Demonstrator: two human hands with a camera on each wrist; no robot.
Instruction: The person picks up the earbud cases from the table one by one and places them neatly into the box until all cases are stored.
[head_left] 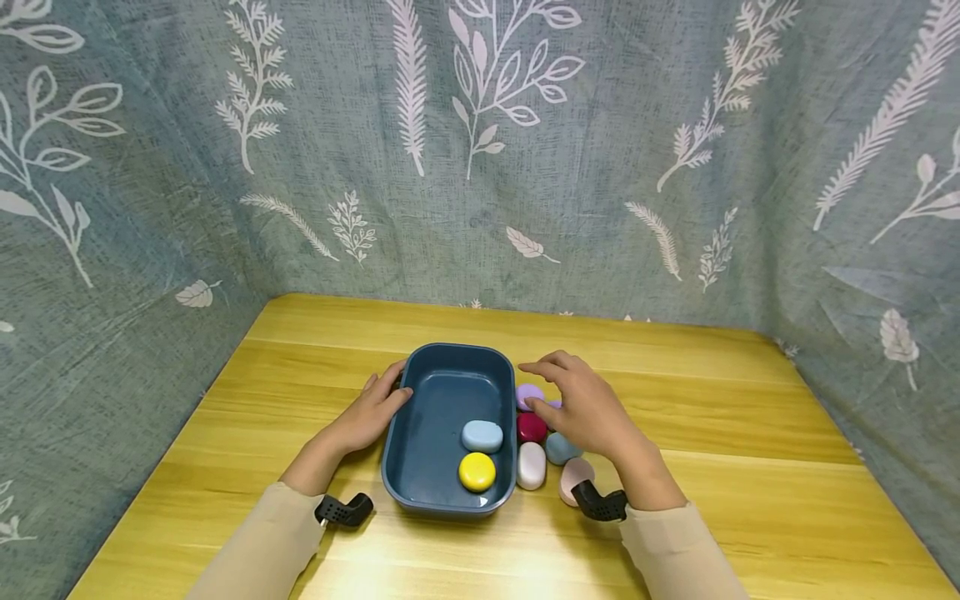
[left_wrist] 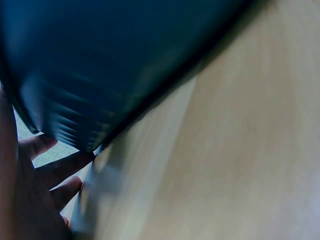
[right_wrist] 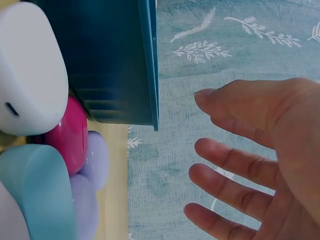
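A dark blue plastic bin (head_left: 435,492) holds a light blue oblong case (head_left: 482,436) and a yellow round case (head_left: 477,472). At its left rim my left hand (head_left: 367,419) grips the wall, thumb over the rim and fingers along the outside. My right hand (head_left: 588,404) hovers with parted fingers and nothing in them, over two lilac cases (right_wrist: 95,160), one of them partly hidden. Beside the bin's right wall lie a crimson case (head_left: 532,427), a white oblong case (head_left: 531,467), a teal case (head_left: 562,448) and a pale pink round case (head_left: 576,479).
Everything stands on a yellowish wood-grain table (head_left: 750,467). A grey-blue curtain (head_left: 570,233) with white leaf prints hangs behind it and along both sides. Each wrist wears a black camera band (head_left: 600,503).
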